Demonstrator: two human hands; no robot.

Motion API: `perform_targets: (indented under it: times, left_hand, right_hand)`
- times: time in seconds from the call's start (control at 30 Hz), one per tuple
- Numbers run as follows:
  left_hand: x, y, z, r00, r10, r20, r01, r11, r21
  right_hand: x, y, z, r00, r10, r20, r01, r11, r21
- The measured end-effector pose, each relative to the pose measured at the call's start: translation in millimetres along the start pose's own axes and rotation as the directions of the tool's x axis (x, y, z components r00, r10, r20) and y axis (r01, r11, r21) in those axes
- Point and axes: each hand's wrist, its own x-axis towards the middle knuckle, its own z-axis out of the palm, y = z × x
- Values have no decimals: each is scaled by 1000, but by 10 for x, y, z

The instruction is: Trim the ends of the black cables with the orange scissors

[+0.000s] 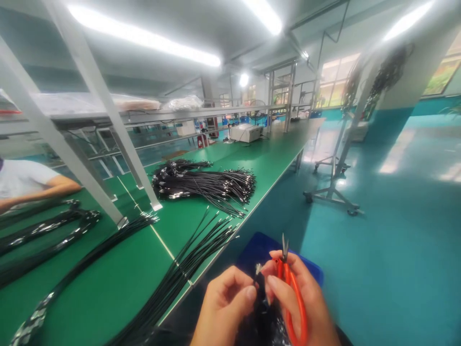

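At the bottom middle, my left hand [228,302] pinches the end of a dark cable bundle [264,315] between thumb and fingers. My right hand [300,293] is close beside it, closed around orange-handled scissors [297,307] whose short metal blades point up. The right thumb and index finger are near a small pale piece [258,269] at the cable end; whether they touch it is unclear. Loose black cables [190,259] with light tips lie on the green table just left of my hands.
A large black cable pile [205,185] lies farther along the green table [273,154]. More bundles [46,230] lie left, near a person's arm [54,187]. White posts [90,139] rise from the table. A blue bin [309,266] is below my hands; a wheeled stand [331,192] stands right.
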Motion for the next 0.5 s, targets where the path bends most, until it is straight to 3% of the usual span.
perform_targets:
  times: [0.13,0.5]
  left_hand:
    - [-38,-29,18,999,-43,-29,40,997,-72]
    - [-78,-126,45,993,50,-107,-20,964,264]
  right_hand:
    - [-28,11,46,1000,6,16,-6,1000,1]
    - [0,23,42,999,47,18,-47,999,-28]
